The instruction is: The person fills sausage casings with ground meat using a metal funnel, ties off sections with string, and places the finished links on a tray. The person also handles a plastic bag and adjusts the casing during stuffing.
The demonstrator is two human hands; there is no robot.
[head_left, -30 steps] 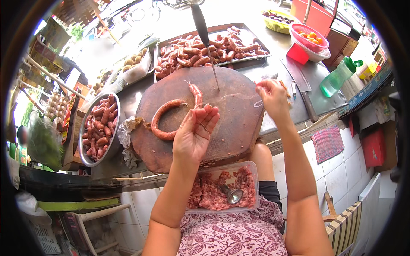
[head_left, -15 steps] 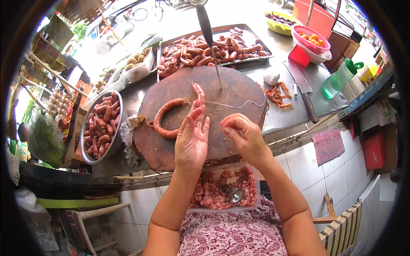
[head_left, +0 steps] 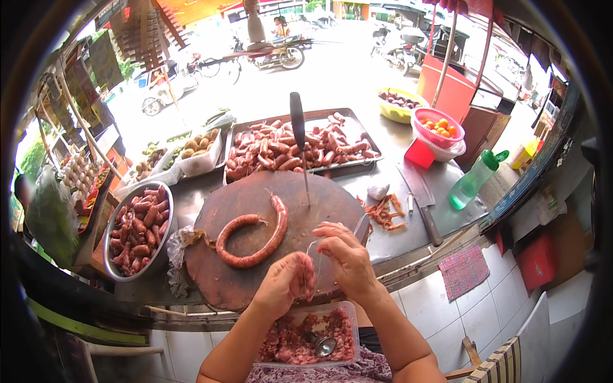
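Note:
Near the front of the round wooden board (head_left: 231, 288), my left hand (head_left: 288, 283) is curled round a thin white string (head_left: 313, 244). Just right of it, slightly higher, my right hand (head_left: 345, 265) pinches that string, thumb and index together, other fingers bent. Behind my hands lies a long curved sausage (head_left: 242, 258). An upright knife (head_left: 297, 124) has its tip on the board. Below my hands sits a plastic tub of ground meat (head_left: 287, 338) with a metal funnel-like piece (head_left: 324, 346). Orange-red scraps (head_left: 389, 214) and a pale ball (head_left: 378, 190) lie right of the board.
A sausage tray (head_left: 274, 147) is behind, a sausage bowl (head_left: 137, 233) left, produce tubs (head_left: 198, 156) back left. Right are a cleaver (head_left: 418, 204), green bottle (head_left: 469, 185), pink basket (head_left: 437, 131) and yellow basket (head_left: 396, 112). Motorbikes (head_left: 271, 60) stand outside.
The view has tilted up, showing more street. My right hand came in from the board's right edge toward my left hand, whose open, upturned fingers have curled closed round the string.

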